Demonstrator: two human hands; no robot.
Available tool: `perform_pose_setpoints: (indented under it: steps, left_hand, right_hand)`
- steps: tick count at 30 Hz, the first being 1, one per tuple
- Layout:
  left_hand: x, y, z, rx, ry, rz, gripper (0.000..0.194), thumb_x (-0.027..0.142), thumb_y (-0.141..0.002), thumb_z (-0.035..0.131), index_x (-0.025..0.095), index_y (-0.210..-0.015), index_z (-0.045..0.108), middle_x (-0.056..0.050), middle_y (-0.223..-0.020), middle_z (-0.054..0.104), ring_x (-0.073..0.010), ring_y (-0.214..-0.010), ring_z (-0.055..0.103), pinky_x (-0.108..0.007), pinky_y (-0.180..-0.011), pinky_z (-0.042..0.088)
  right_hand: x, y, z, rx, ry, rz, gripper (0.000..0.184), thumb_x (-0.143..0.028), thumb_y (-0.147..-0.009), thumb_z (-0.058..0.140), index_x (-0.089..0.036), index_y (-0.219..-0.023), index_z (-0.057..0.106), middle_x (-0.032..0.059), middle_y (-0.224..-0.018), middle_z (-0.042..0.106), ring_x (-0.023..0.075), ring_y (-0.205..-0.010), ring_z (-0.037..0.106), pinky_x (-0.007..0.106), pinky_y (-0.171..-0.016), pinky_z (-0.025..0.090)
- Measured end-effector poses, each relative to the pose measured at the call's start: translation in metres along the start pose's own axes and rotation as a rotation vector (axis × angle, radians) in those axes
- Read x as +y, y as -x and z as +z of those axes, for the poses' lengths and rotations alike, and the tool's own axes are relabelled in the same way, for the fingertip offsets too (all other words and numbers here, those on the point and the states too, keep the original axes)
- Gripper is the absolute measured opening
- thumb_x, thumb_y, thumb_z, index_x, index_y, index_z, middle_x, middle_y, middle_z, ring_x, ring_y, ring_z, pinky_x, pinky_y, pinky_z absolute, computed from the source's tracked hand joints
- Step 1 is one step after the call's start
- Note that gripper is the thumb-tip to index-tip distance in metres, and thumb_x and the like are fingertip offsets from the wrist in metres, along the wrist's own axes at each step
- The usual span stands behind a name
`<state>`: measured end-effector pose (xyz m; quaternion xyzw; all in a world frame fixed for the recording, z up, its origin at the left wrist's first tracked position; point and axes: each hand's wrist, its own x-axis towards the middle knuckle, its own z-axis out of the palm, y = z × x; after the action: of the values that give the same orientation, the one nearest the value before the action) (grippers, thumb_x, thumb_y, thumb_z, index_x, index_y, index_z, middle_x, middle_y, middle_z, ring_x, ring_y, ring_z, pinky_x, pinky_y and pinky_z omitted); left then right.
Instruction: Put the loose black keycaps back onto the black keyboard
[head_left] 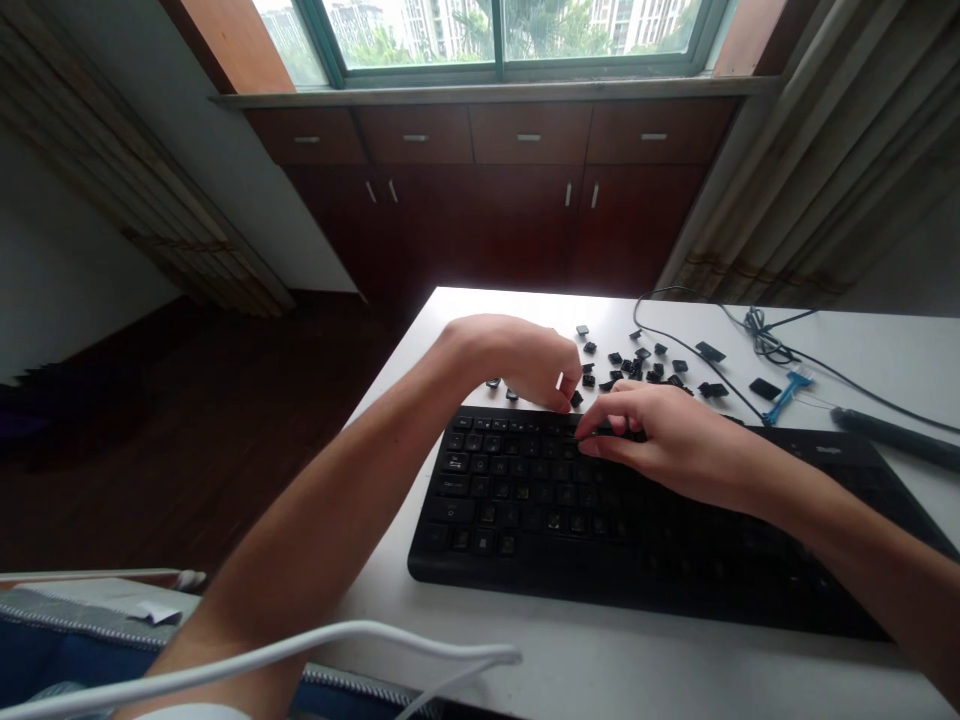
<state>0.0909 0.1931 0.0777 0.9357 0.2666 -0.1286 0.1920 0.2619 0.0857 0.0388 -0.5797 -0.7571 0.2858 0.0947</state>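
The right hand (660,432) arches over the keyboard (517,545), fingers bent, their grip unclear.

Head view, from the wearer's eye position above the near side of the desk (450,650). The camera faces forward and steeply down, over both forearms, with a wide field. The keyboard (540,565) and the two hands, left (536,365) and right (667,430), lie at close range, right of center. The cabinet (480,230) and window (555,35) form the far background, the window cropped by the upper border; curtains (847,150) flank the scene.
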Motion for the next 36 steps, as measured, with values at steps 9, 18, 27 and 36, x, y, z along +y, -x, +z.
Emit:
perform_pose_setpoints:
  steps: [9,18,27,36]
  left_hand:
    - [-0.003,0.001,-0.001,-0.029,-0.069,-0.025,0.014,0.03,-0.073,0.067,0.027,-0.083,0.078,0.001,-0.076,0.074,-0.0096,-0.046,0.047,-0.022,-0.047,0.031]
    - [-0.002,0.003,-0.002,-0.017,-0.087,-0.052,0.015,0.03,-0.074,0.07,0.028,-0.086,0.078,0.0,-0.08,0.073,-0.0121,-0.051,0.052,-0.025,-0.053,0.035]
    - [0.004,0.008,-0.011,-0.131,-0.13,-0.079,0.032,0.039,-0.076,0.063,0.029,-0.104,0.075,-0.002,-0.101,0.074,-0.0151,-0.073,0.061,-0.025,-0.067,0.041]
    - [0.007,0.009,-0.012,-0.167,-0.183,-0.068,0.037,0.043,-0.079,0.061,0.03,-0.112,0.073,-0.003,-0.107,0.073,-0.0179,-0.079,0.062,-0.027,-0.071,0.043]
  right_hand:
    - [0.001,0.001,-0.005,-0.034,-0.008,-0.04,0.018,-0.035,-0.087,0.062,-0.028,-0.09,0.078,0.0041,-0.101,0.069,0.021,-0.09,0.064,0.032,-0.078,0.049]
    - [0.0,0.005,-0.005,-0.051,0.104,-0.082,0.021,-0.044,-0.086,0.067,-0.028,-0.096,0.076,0.0023,-0.101,0.072,0.0205,-0.088,0.065,0.033,-0.077,0.049]
    - [0.003,0.012,-0.002,0.052,0.373,-0.359,0.015,-0.026,-0.09,0.065,-0.027,-0.1,0.075,0.0008,-0.093,0.074,0.0184,-0.081,0.067,0.035,-0.078,0.046]
    - [-0.003,0.016,-0.001,0.105,0.505,-0.446,0.014,-0.027,-0.092,0.062,-0.026,-0.094,0.076,-0.0001,-0.085,0.072,0.0182,-0.074,0.068,0.04,-0.081,0.046]
